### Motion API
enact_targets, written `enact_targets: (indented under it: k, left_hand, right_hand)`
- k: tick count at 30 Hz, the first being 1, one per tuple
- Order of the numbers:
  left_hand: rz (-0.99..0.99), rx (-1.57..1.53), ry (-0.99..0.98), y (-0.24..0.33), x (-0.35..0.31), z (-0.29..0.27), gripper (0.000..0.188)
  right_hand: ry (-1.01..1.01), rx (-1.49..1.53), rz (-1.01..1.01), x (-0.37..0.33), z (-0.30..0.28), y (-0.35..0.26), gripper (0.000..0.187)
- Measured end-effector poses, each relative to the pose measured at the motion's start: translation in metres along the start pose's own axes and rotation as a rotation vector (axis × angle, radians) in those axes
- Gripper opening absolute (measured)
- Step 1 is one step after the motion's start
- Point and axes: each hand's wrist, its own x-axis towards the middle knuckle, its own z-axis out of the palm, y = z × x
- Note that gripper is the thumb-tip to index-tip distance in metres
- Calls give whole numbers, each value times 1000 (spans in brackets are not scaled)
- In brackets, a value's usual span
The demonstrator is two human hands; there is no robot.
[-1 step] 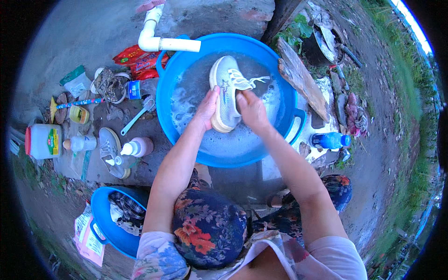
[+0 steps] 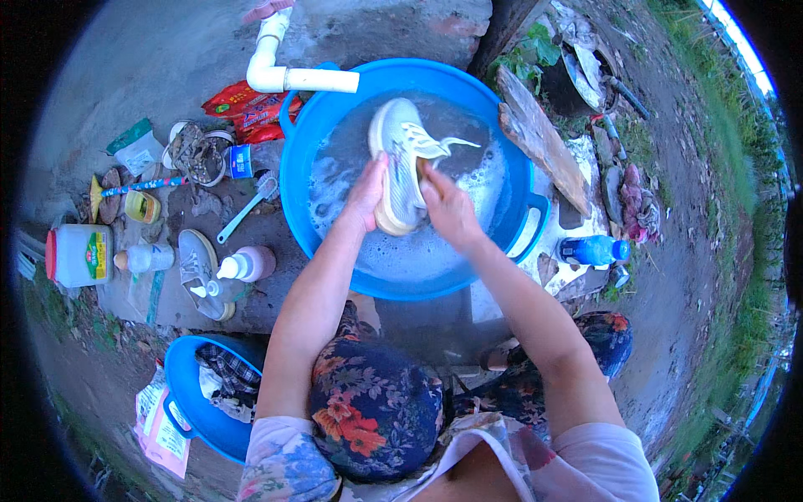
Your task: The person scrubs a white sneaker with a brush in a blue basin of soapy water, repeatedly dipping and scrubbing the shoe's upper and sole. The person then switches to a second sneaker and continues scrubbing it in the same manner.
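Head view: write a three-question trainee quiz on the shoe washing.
1. True or false: both hands are on the pale sneaker.
2. Where is the second sneaker? A) in the big blue basin B) on the ground at the person's left C) in the small blue tub
3. What hangs over the basin's rim?

Key
1. True: left hand and right hand grip it over soapy water.
2. B
3. A white pipe.

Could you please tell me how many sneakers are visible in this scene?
2. One pale sneaker is held over the soapy blue basin between left hand and right hand. The other sneaker lies on the ground left of the basin, partly behind bottles.
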Motion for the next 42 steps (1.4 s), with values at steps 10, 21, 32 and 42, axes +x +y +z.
enact_targets:
  k: [10, 21, 32, 42]
  left_hand:
    - [43, -56, -56, -3, -4, 8, 51]
    - [58, 74, -10, 8, -22, 17, 53]
    - [-16, -133, 12, 8, -6, -3, 52]
    - [105, -158, -52, 25, -32, 8, 51]
  right_hand:
    - [35, -49, 118, 23, 8, -9, 35]
    - [87, 108, 72, 5, 16, -4, 35]
    - [-161, -7, -30, -20, -18, -17, 39]
    - [-225, -691, -28, -5, -45, -48, 41]
